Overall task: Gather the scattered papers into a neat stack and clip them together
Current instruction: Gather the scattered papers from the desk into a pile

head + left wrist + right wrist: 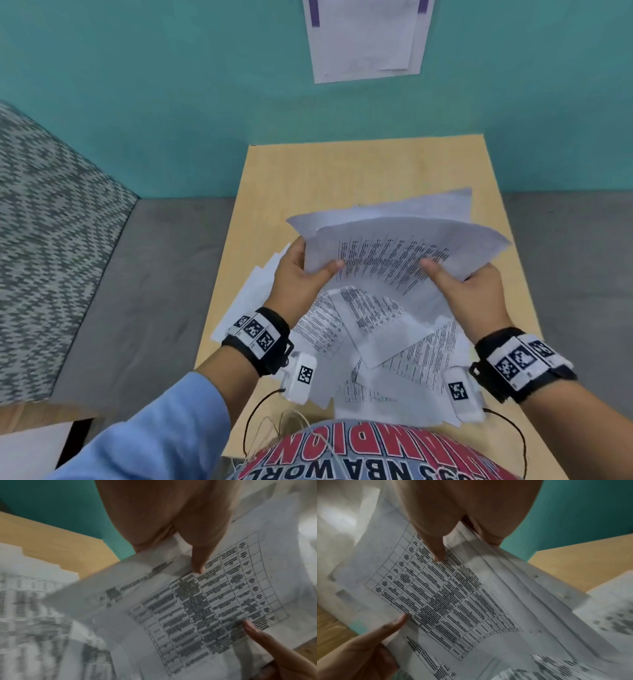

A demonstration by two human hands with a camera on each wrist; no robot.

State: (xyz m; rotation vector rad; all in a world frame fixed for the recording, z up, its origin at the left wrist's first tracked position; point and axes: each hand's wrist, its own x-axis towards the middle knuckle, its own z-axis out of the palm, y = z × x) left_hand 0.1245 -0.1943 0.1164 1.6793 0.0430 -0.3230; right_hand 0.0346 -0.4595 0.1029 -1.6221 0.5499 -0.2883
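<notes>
Above the wooden table [359, 164] I hold a few printed sheets [394, 257] bowed upward. My left hand [301, 270] pinches their left edge, thumb on top and fingers underneath. My right hand [469, 284] pinches the right edge the same way. In the left wrist view the held sheets [214, 601] show a printed grid, my left thumb [197, 561] pressing on it. The right wrist view shows the same sheets [453, 595] under my right thumb [436, 550]. More loose papers [387, 342] lie scattered and overlapping on the table beneath. No clip is visible.
The table stands against a teal wall [154, 102] with white sheets [366, 37] taped to it. A patterned grey cushion [51, 222] and grey floor [154, 291] lie to the left. Bare wood shows at the table's far end.
</notes>
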